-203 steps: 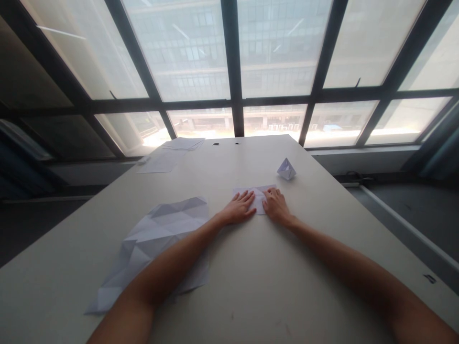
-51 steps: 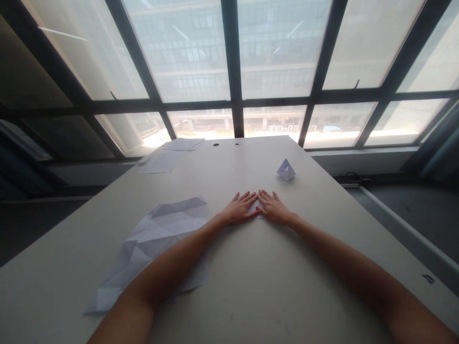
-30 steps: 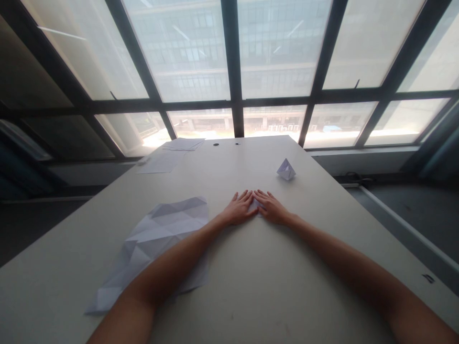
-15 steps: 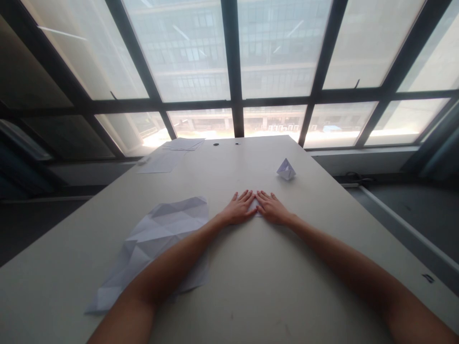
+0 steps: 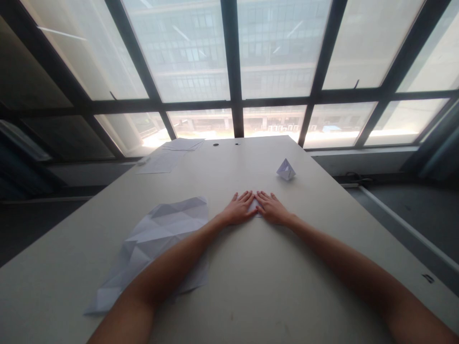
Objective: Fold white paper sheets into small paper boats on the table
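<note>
While fingers lie spread, gripping nothing, L hand [image 5: 238, 210] & R hand [image 5: 273, 210] press folded paper [image 5: 255, 207] flat between them; looks like creasing step, needs even pressure.

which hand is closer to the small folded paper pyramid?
Right. The right hand lies left and short of the paper pyramid, not touching; the left hand lies farther left.
</note>
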Tool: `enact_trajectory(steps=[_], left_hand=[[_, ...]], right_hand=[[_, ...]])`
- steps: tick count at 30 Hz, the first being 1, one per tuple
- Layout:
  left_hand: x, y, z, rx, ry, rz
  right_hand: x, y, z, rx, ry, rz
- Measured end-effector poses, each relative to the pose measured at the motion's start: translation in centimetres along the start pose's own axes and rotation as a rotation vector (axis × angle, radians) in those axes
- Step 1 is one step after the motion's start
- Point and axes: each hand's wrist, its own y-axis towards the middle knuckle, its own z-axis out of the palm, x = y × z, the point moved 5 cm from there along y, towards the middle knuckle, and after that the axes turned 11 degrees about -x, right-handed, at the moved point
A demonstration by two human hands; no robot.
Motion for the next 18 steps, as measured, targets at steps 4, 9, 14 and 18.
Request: enact_trajectory(steps=[4,9,14,18], left_hand=[[0.05,0.01,-0.01,-0.006,-0.002,-0.004],[-0.01,0.0,-0.08,-0.014,-0.007,-0.002],[0.1,0.05,0.01,-0.011,-0.005,-0.015],[0.16,0.07,0.04,-0.012,-0.005,-0.017]], right_hand=[[-0.02,0.02,-0.03,-0.007,0.008,0.004],[-0.02,0.01,-0.11,-0.018,0.015,0.003],[-0.08,0.0,-0.09,-0.014,0.019,0.005],[-0.13,0.02,-0.07,-0.015,0.018,0.012]])
